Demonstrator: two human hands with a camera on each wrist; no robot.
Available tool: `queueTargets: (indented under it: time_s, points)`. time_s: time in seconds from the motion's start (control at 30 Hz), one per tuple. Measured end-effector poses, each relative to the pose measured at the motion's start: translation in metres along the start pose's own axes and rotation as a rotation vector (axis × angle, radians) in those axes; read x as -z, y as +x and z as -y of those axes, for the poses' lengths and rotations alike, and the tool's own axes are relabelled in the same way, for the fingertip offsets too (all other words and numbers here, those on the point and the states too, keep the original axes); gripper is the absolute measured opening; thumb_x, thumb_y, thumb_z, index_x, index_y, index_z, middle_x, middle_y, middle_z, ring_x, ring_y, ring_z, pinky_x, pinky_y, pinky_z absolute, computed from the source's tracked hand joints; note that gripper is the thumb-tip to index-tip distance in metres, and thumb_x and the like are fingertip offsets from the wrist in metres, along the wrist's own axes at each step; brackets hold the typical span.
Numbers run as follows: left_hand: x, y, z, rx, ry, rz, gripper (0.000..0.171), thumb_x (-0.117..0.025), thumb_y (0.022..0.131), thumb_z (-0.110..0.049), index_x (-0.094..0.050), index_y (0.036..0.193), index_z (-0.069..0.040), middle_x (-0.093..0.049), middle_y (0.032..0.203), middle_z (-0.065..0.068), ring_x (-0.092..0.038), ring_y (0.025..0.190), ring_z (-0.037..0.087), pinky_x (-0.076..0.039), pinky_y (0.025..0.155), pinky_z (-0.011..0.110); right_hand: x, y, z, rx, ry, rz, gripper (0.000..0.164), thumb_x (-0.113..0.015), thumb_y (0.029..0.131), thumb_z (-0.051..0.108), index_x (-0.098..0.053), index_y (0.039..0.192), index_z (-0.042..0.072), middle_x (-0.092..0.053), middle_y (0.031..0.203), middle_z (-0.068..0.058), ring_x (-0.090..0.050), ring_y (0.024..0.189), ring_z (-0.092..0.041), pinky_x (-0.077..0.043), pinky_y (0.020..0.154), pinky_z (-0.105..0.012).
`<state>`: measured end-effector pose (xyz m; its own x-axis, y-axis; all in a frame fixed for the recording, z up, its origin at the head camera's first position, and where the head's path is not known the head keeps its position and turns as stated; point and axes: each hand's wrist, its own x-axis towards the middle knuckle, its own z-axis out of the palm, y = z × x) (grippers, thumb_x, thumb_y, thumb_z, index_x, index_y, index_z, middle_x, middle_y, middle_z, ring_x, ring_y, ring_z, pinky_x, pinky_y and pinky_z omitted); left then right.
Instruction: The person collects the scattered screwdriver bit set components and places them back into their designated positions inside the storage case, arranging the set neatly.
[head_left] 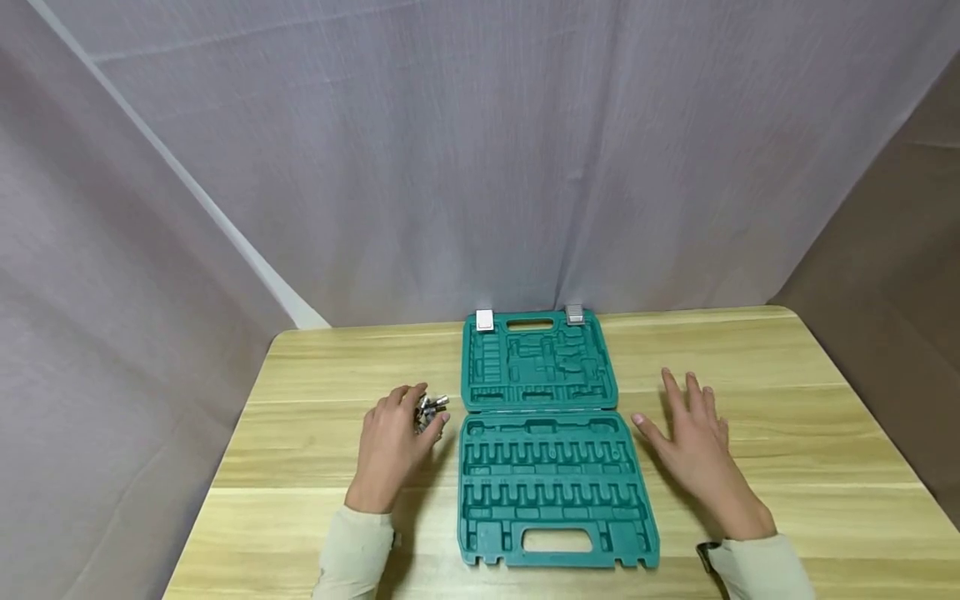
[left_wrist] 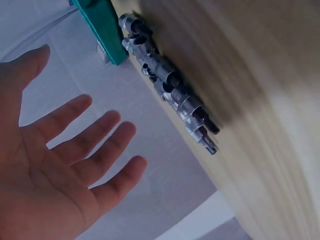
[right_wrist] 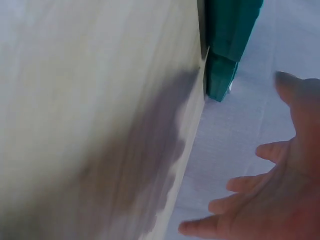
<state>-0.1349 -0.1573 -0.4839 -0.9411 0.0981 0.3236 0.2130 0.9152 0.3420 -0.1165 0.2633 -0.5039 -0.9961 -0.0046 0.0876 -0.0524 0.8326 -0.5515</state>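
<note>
My left hand hovers over a small pile of shiny metal sockets, left of the green tool case. In the left wrist view its fingers are spread and slightly bent, apart from the sockets, which lie heaped on the wood. The green tool case lies unfolded flat, its moulded slots showing no tools. To the right of the case, my right hand is held above the table with fingers spread, holding nothing. The right wrist view shows this hand apart from the case's edge.
Two metal latches sit on the case's far edge, either side of a handle slot. A light wooden table carries everything. Grey cloth hangs behind it and along the left; a brown surface stands at the right.
</note>
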Motion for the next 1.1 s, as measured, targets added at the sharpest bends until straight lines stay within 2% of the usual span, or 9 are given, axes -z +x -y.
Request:
queueTargets:
  time_s: [0.13, 0.23, 0.43, 0.5, 0.63, 0.73, 0.93, 1.1]
  points:
    - [0.002, 0.005, 0.003, -0.037, 0.008, -0.010, 0.055, -0.085, 0.090, -0.041, -0.073, 0.127, -0.002, -0.073, 0.117, 0.023, -0.073, 0.098, 0.042, -0.058, 0.084, 0.058, 0.003, -0.001, 0.000, -0.017, 0.090, 0.026, 0.092, -0.061, 0.106, 0.046, -0.007, 0.169, 0.006, -0.004, 0.165, -0.043, -0.007, 0.149, -0.069, -0.018, 0.106, -0.087]
    - [0.004, 0.007, 0.004, -0.048, 0.008, -0.005, 0.053, -0.087, 0.088, -0.038, -0.074, 0.125, -0.002, -0.074, 0.114, 0.022, -0.073, 0.095, 0.041, -0.059, 0.080, 0.056, 0.006, -0.001, 0.001, -0.014, 0.123, 0.018, 0.092, -0.063, 0.106, 0.043, -0.007, 0.169, 0.005, -0.009, 0.164, -0.045, -0.016, 0.147, -0.068, -0.025, 0.105, -0.085]
    - [0.007, 0.009, 0.005, -0.048, -0.002, 0.031, 0.053, -0.088, 0.088, -0.038, -0.073, 0.126, -0.004, -0.073, 0.118, 0.020, -0.073, 0.101, 0.040, -0.058, 0.084, 0.058, 0.011, 0.001, 0.007, -0.005, 0.161, 0.030, 0.091, -0.063, 0.106, 0.042, -0.010, 0.169, 0.004, -0.016, 0.162, -0.043, -0.025, 0.144, -0.066, -0.029, 0.106, -0.082]
    - [0.007, 0.010, 0.005, -0.048, 0.003, 0.048, 0.055, -0.087, 0.088, -0.040, -0.073, 0.128, -0.004, -0.072, 0.124, 0.021, -0.072, 0.107, 0.041, -0.056, 0.089, 0.060, 0.012, 0.002, 0.009, -0.013, 0.169, 0.047, 0.090, -0.063, 0.107, 0.042, -0.010, 0.169, 0.003, -0.017, 0.162, -0.043, -0.026, 0.144, -0.065, -0.030, 0.107, -0.081]
    - [0.007, 0.011, 0.005, -0.017, 0.027, 0.102, 0.066, -0.082, 0.091, -0.049, -0.067, 0.140, -0.008, -0.060, 0.147, 0.023, -0.060, 0.132, 0.045, -0.043, 0.108, 0.069, 0.013, 0.005, 0.011, -0.019, 0.159, 0.060, 0.090, -0.064, 0.106, 0.042, -0.012, 0.168, 0.001, -0.018, 0.162, -0.042, -0.026, 0.145, -0.064, -0.029, 0.109, -0.079]
    - [0.005, 0.010, 0.006, 0.013, 0.040, 0.132, 0.076, -0.076, 0.091, -0.058, -0.058, 0.151, -0.013, -0.047, 0.160, 0.023, -0.047, 0.144, 0.047, -0.030, 0.115, 0.075, 0.012, 0.008, 0.012, -0.008, 0.140, 0.055, 0.091, -0.065, 0.106, 0.042, -0.013, 0.167, 0.000, -0.018, 0.162, -0.042, -0.024, 0.146, -0.063, -0.029, 0.109, -0.080]
    - [0.000, 0.011, 0.004, 0.029, 0.031, 0.155, 0.086, -0.068, 0.093, -0.066, -0.045, 0.162, -0.021, -0.038, 0.166, 0.020, -0.038, 0.150, 0.050, -0.020, 0.119, 0.076, 0.011, 0.013, 0.013, -0.001, 0.108, 0.053, 0.090, -0.065, 0.105, 0.042, -0.015, 0.167, 0.000, -0.017, 0.162, -0.043, -0.021, 0.147, -0.064, -0.027, 0.109, -0.081]
    - [-0.003, 0.012, -0.001, 0.029, 0.005, 0.176, 0.088, -0.065, 0.093, -0.070, -0.041, 0.164, -0.024, -0.035, 0.168, 0.020, -0.034, 0.152, 0.050, -0.016, 0.119, 0.076, 0.011, 0.014, 0.015, 0.001, 0.111, 0.064, 0.090, -0.065, 0.105, 0.041, -0.015, 0.167, 0.000, -0.017, 0.162, -0.043, -0.022, 0.146, -0.064, -0.028, 0.109, -0.081]
